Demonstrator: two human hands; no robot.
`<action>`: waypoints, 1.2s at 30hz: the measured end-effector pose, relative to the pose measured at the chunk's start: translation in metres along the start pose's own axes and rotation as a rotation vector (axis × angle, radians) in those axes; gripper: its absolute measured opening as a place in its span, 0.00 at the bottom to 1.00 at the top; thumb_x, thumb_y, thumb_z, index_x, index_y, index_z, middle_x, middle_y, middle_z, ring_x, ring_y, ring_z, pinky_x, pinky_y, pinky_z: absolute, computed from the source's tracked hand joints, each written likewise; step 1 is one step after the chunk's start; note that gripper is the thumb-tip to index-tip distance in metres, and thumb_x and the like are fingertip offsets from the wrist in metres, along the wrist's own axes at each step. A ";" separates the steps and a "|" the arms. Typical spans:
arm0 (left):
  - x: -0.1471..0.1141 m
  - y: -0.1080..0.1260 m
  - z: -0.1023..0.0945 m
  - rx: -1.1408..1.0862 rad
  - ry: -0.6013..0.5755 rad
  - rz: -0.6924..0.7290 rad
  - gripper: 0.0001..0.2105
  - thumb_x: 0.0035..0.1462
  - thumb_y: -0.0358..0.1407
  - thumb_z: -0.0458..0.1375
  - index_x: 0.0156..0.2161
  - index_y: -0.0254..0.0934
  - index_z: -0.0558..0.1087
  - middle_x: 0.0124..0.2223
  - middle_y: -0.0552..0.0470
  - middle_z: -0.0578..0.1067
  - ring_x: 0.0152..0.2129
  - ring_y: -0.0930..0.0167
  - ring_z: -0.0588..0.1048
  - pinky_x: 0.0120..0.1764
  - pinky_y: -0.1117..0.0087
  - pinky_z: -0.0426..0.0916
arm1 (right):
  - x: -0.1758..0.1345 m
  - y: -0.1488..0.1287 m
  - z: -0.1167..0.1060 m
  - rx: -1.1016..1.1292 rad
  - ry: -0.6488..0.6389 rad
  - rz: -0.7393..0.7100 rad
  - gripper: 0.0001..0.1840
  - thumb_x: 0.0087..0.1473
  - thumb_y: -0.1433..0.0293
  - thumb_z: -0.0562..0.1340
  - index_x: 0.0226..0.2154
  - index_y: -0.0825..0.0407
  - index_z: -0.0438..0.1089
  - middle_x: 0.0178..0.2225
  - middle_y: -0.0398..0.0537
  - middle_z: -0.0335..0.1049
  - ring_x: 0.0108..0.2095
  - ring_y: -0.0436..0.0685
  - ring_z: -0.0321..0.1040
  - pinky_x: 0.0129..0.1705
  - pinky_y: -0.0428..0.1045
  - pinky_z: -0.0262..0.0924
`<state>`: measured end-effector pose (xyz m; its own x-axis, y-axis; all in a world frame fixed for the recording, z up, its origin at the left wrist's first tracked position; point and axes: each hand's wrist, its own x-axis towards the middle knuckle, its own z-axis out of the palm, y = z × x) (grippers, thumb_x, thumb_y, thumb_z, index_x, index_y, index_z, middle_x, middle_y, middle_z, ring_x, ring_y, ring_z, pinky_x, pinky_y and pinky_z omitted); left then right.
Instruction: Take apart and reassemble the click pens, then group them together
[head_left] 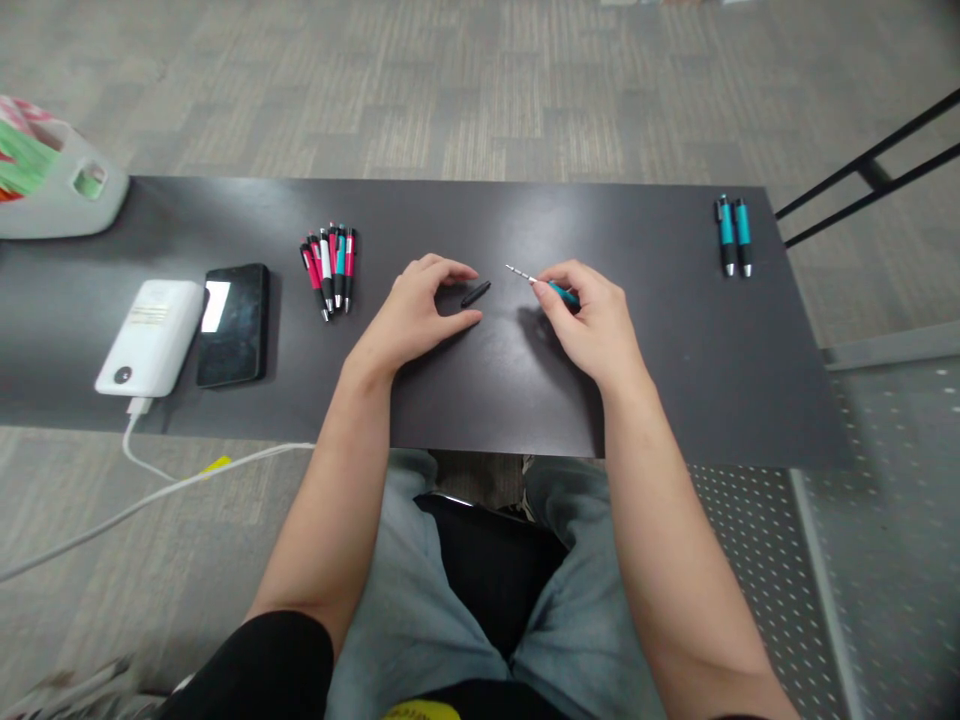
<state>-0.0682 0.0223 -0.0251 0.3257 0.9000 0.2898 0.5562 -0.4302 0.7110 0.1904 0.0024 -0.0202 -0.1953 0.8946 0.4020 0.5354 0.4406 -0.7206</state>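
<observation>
On the dark table, a short black pen piece (475, 294) lies in the gap between the thumb and fingers of my left hand (415, 312). That hand rests with its thumb and fingers apart and does not appear to grip the piece. My right hand (592, 318) is closed on a teal pen barrel (564, 295), much of it hidden by the fingers. From the barrel's front end a thin, light-coloured refill (520, 273) sticks out toward the left. Under the right hand a shadow falls on the table.
Left of my hands lie several pink, white and teal pens (330, 268), then a black phone (233, 325) and a white power bank (150, 338) with a white cable. Two teal pens (734, 236) lie far right. A white container (64, 185) stands at the far left.
</observation>
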 end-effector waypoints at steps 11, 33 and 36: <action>0.004 0.006 0.007 -0.155 -0.044 0.049 0.24 0.52 0.31 0.69 0.54 0.47 0.76 0.53 0.49 0.76 0.50 0.61 0.75 0.53 0.60 0.69 | 0.002 -0.003 0.003 -0.021 -0.036 0.005 0.17 0.68 0.51 0.59 0.41 0.45 0.72 0.40 0.49 0.75 0.42 0.64 0.70 0.48 0.58 0.63; -0.023 0.001 -0.031 0.072 -0.037 -0.124 0.03 0.63 0.35 0.67 0.40 0.39 0.80 0.36 0.52 0.78 0.32 0.67 0.74 0.36 0.64 0.66 | 0.014 -0.033 0.041 -0.036 -0.320 -0.033 0.18 0.74 0.54 0.50 0.48 0.46 0.69 0.48 0.52 0.75 0.51 0.66 0.67 0.55 0.60 0.62; -0.023 0.013 -0.034 0.088 -0.014 -0.139 0.03 0.65 0.35 0.63 0.42 0.40 0.79 0.39 0.52 0.79 0.35 0.67 0.76 0.38 0.65 0.67 | 0.015 -0.041 0.036 -0.070 -0.345 -0.001 0.18 0.75 0.57 0.48 0.48 0.47 0.68 0.49 0.52 0.74 0.51 0.65 0.68 0.56 0.59 0.61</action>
<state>-0.0946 -0.0018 -0.0014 0.2511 0.9505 0.1829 0.6614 -0.3064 0.6846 0.1361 0.0008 -0.0053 -0.4557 0.8718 0.1794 0.5880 0.4462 -0.6746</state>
